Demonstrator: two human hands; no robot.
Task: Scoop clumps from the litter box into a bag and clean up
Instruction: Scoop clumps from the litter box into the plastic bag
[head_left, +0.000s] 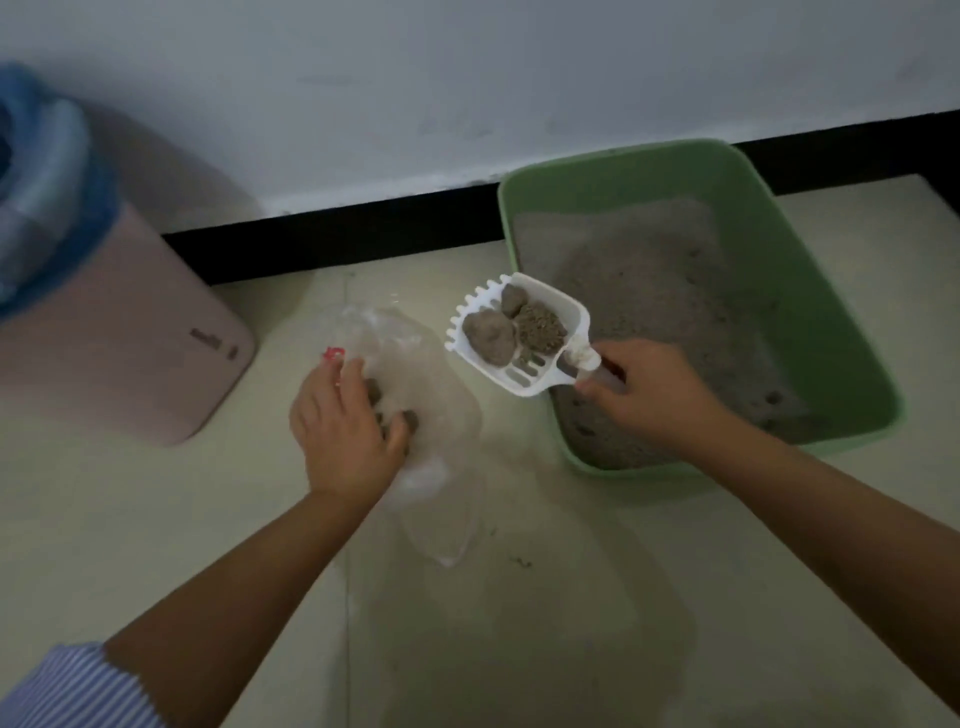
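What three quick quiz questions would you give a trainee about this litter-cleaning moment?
1. True or false: the scoop is empty.
2. Which hand holds the scoop? A) left hand B) right hand
3. Fill in: the litter box is coloured ____.

Key: 1. False, it carries clumps. 2. B; the left hand holds the clear plastic bag on the floor. 3. Green.
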